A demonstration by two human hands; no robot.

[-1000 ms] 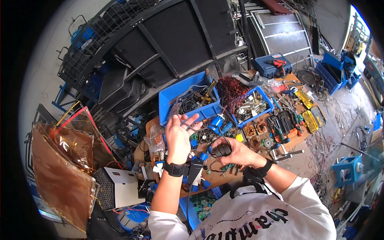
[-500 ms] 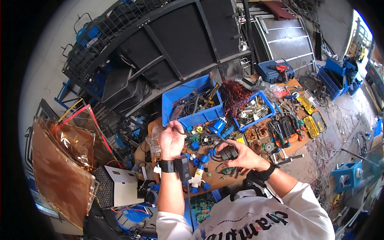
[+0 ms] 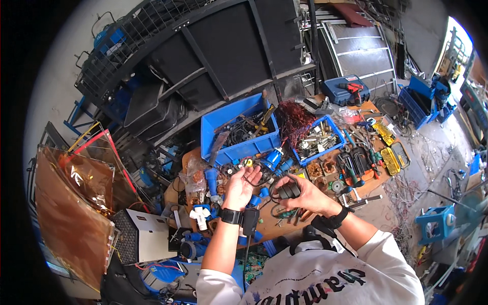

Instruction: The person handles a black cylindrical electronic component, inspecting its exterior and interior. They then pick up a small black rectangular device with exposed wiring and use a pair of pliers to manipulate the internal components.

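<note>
Right hand point(image 3: 307, 197): fingers wrapped round black bulky part, gripping it.
Left hand point(image 3: 241, 190): palm up, fingers loosely curled, near the dark cable point(image 3: 269, 190); can't tell if it pinches it.
Black part point(image 3: 288, 191): matte, rounded, grooved, over the worktop point(image 3: 269, 229), right of left hand; cable loops beside it.
Hidden: part's underside, behind right-hand fingers; coil or plug, can't tell.
Wrists: black straps on both; black box point(image 3: 250, 221) at left one.
Shirt point(image 3: 310, 277): white, large dark script plus smaller line, cut off at lower edge.
Blue bin point(image 3: 249, 150): beyond hands, tangled cables inside, hard to separate.
Blue tray point(image 3: 325, 154): right of bin, metal pieces.
Blue case point(image 3: 333, 92): far end, red-and-black drill point(image 3: 354, 88) on top; label too small to read.
</note>
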